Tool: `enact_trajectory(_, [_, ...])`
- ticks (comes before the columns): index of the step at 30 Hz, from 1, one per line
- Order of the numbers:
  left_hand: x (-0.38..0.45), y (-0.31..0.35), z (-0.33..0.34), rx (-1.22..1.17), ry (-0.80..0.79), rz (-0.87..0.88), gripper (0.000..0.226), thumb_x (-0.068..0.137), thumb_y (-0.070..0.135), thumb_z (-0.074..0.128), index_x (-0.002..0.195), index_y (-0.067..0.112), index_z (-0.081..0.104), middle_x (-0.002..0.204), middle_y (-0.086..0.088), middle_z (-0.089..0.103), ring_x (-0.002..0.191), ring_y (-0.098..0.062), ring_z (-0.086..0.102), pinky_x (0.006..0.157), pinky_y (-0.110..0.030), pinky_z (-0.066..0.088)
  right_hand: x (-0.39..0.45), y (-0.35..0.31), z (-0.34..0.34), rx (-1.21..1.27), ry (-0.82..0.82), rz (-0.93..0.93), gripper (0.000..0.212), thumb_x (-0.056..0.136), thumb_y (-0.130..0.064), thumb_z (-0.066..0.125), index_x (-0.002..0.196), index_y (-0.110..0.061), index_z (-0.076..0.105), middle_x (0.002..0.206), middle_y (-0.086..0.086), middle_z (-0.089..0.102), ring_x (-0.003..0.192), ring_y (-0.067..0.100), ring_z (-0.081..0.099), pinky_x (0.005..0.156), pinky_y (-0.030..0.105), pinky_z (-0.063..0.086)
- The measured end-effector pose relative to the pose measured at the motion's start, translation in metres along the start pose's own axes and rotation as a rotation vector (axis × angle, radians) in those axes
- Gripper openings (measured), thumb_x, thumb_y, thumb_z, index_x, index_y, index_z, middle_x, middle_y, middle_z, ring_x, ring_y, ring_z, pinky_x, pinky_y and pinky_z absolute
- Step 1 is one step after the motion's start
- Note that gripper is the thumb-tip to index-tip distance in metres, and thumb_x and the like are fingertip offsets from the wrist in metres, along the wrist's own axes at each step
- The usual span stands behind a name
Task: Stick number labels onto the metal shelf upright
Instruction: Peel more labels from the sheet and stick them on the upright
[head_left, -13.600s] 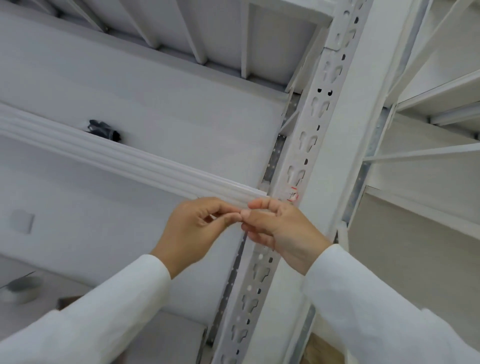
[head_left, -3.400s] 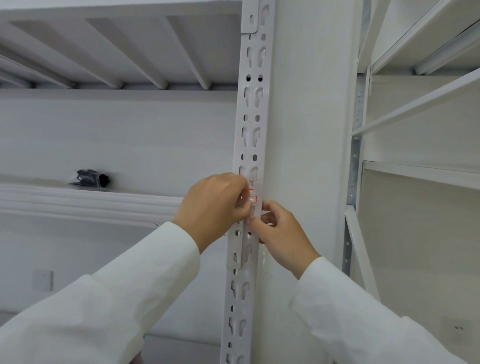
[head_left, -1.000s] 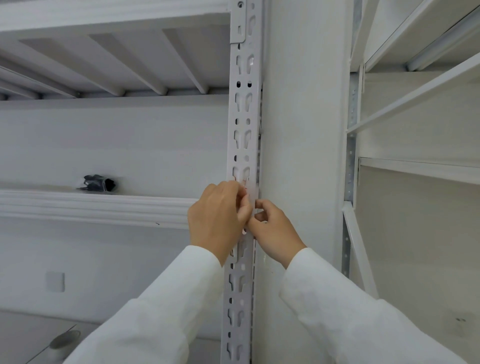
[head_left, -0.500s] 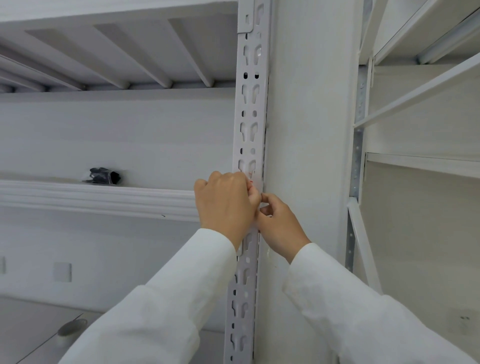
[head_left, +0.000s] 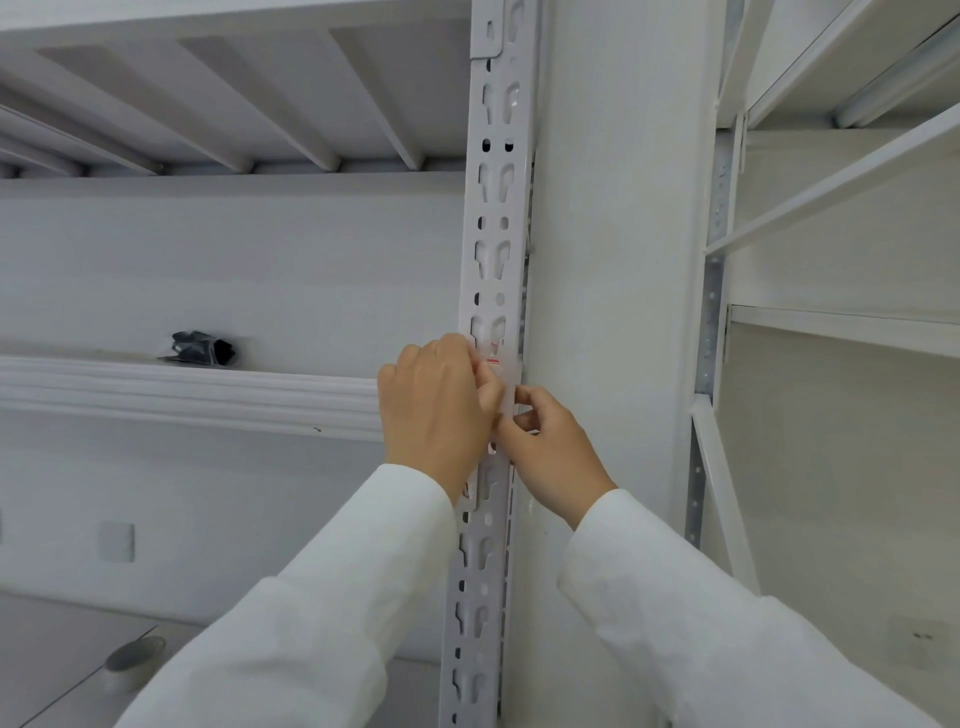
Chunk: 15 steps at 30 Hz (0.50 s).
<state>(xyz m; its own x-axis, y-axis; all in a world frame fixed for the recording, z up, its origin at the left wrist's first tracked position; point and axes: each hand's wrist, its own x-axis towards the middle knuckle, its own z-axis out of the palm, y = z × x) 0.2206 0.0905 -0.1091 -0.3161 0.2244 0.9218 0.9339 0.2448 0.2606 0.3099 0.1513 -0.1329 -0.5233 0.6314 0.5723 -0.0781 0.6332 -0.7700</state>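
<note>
A white perforated metal shelf upright (head_left: 496, 218) runs top to bottom through the middle of the view. A small label with red print (head_left: 492, 362) sits on its face at mid height, partly hidden by fingers. My left hand (head_left: 436, 405) covers the upright from the left, its fingertips curled onto the label. My right hand (head_left: 550, 447) comes from the right and pinches a pale strip (head_left: 508, 397) just below the label, against the upright's edge.
A white shelf beam (head_left: 187, 389) runs left from the upright, with a small dark object (head_left: 200, 348) lying on it. A ribbed shelf underside (head_left: 234, 93) is overhead. A second rack (head_left: 717, 322) stands to the right. A tape roll (head_left: 132, 657) is at lower left.
Both hands have stayed on the upright at the label. The red print shows again above my left fingertips, where half a second ago it was covered.
</note>
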Motion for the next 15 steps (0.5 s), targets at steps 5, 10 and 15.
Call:
enact_trajectory(5, [0.003, -0.027, -0.016, -0.208, 0.093, -0.081, 0.010, 0.091, 0.020, 0.047, 0.087, 0.011, 0.052, 0.082, -0.006, 0.063, 0.082, -0.030, 0.051, 0.072, -0.038, 0.037, 0.000, 0.001, 0.001, 0.011, 0.001, -0.017, 0.016, 0.090, -0.032, 0.054, 0.106, -0.033, 0.050, 0.083, -0.010, 0.060, 0.077, 0.007, 0.058, 0.064, 0.016, 0.042])
enact_trajectory(10, [-0.004, -0.040, -0.024, -0.307, 0.059, -0.212, 0.012, 0.092, 0.020, 0.032, 0.084, 0.013, 0.039, 0.067, -0.001, 0.049, 0.068, -0.028, 0.044, 0.060, -0.034, 0.030, -0.001, 0.002, 0.002, 0.023, 0.022, -0.011, 0.015, 0.090, -0.035, 0.054, 0.105, -0.032, 0.053, 0.078, -0.011, 0.059, 0.072, 0.005, 0.058, 0.064, 0.017, 0.044])
enact_trajectory(15, [-0.027, -0.073, -0.018, -0.356, 0.029, -0.268, 0.020, 0.076, 0.027, 0.027, 0.058, 0.019, 0.028, 0.050, 0.001, 0.033, 0.058, -0.027, 0.033, 0.055, -0.034, 0.027, -0.001, 0.001, 0.005, -0.002, 0.053, 0.002, 0.021, 0.090, -0.030, 0.054, 0.110, -0.027, 0.055, 0.076, -0.009, 0.058, 0.077, 0.013, 0.061, 0.078, 0.031, 0.052])
